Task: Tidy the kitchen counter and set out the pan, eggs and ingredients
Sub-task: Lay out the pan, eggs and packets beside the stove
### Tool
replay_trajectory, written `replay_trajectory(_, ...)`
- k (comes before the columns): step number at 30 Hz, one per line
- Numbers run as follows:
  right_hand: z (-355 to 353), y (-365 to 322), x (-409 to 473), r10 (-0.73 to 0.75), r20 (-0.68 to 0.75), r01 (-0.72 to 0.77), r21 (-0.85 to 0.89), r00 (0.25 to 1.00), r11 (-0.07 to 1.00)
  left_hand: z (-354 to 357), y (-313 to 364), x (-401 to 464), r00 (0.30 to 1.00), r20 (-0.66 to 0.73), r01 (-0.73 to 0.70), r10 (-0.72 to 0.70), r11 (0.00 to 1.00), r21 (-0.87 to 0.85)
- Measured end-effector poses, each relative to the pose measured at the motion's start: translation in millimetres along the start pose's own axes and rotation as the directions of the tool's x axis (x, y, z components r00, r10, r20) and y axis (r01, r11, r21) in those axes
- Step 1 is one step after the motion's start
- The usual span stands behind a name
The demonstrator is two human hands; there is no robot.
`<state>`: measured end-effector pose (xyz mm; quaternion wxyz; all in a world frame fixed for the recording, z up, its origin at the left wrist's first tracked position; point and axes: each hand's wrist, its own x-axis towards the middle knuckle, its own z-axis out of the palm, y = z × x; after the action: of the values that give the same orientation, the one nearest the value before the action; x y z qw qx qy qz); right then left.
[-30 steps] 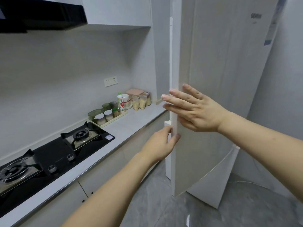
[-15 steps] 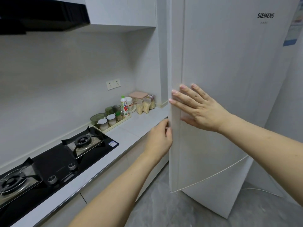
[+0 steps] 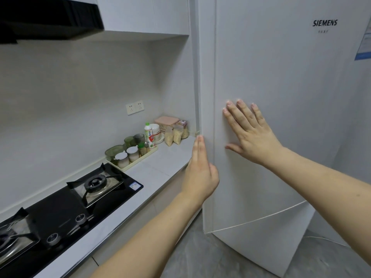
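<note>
The right hand (image 3: pixel 251 135) lies flat on the front of the fridge door (image 3: pixel 281 97), with its fingers (image 3: pixel 241 115) spread wide and nothing held. The left hand (image 3: pixel 200 171) stands on its edge against the left side of the door, fingers straight and together, also holding nothing. The door looks shut or very nearly shut. The person seems to be pressing it closed. To do this well, both hands should push straight and gently until the door sits flat all the way down, and the left fingers must stay out of the crack at the side so they do not get pinched.

No pan and no eggs can be seen here. The ingredients are on the table (image 3: pixel 160 163), far back in the corner beside the fridge. There is a pale tray (image 3: pixel 138 160) with small jars (image 3: pixel 128 156) on it and a white bottle (image 3: pixel 149 135) with a green cap. Behind them stand bags of grain (image 3: pixel 176 134) and a pink-lidded box (image 3: pixel 166 120).

The table is pale grey and mostly bare in the middle. A black gas stove (image 3: pixel 66 199) is set into it, nearer on the left. A dark hood (image 3: pixel 50 19) hangs above the stove. Two wall sockets (image 3: pixel 135 107) are on the grey wall. The floor (image 3: pixel 200 253) is grey stone
</note>
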<state>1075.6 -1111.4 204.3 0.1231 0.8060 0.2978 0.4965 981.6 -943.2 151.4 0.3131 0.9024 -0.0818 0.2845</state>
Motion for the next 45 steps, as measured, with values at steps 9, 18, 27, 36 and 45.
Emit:
replay_trajectory(9,40,-3,20,0.028,0.015,-0.028,-0.02,0.999,0.999,19,-18,38,0.996,-0.089,0.025,-0.029,0.999,-0.048)
replay_trajectory(18,83,13,36,-0.041,-0.021,0.04,-0.048,0.999,0.998,50,-42,77,0.982,-0.171,0.081,-0.084,0.996,-0.02)
replay_trajectory(27,127,22,48,-0.085,-0.058,0.081,-0.055,0.995,0.995,73,-64,117,0.968,-0.214,0.127,-0.129,0.992,-0.024)
replay_trajectory(36,166,37,58,-0.115,-0.071,0.11,-0.061,0.991,0.992,99,-83,158,0.949,-0.271,0.151,-0.161,0.987,-0.058)
replay_trajectory(45,199,48,74,-0.116,-0.016,0.114,-0.067,0.993,0.991,127,-105,200,0.935,-0.31,0.16,-0.174,0.985,-0.069)
